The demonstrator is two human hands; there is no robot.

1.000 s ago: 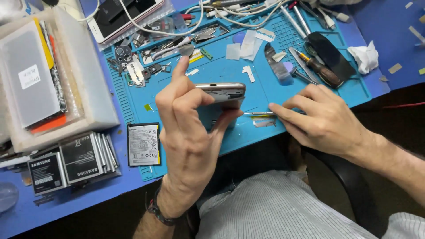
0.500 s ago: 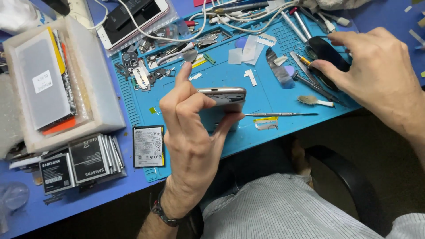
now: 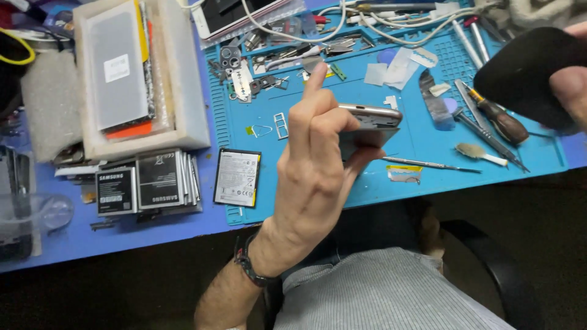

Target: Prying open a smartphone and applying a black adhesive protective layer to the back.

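Blue worktop (image 3: pixel 73 244) is running across the whole view, crowded. A blue repair mat (image 3: pixel 416 183) is lying on its right half, covered in small parts, cables and tools. At upper left a pale open tray (image 3: pixel 183 85) is sitting with flat grey panels stacked inside. Below it a stack of dark phone batteries (image 3: pixel 147 182) is lying on the worktop, and one loose battery (image 3: pixel 237 178) with a yellow edge is resting on the mat's left border.

The person's left hand (image 3: pixel 318 177) is raised over the mat's middle, grip clenched on a metal-edged phone (image 3: pixel 370 122), thumb under, fingers wrapped over, index finger sticking up free. The phone is sitting edge-on to the camera, long axis running left to right, its free end pointing toward the right hand.

The right hand (image 3: pixel 572 85) is showing at the far right edge, mostly cut off, grip closed around a black rounded object (image 3: pixel 520 76); what kind of tool it is, can't tell. It is hovering above the mat's right side, well apart from the phone, which lies to its left and slightly lower. The left hand is the nearer one, already on the phone.

Between the hands, on the mat: a brown-handled screwdriver (image 3: pixel 498 119), a small brush (image 3: pixel 480 153), a thin metal pick (image 3: pixel 428 164) just beside the phone's lower edge. A dark wristband (image 3: pixel 247 266) is sitting on the left wrist.
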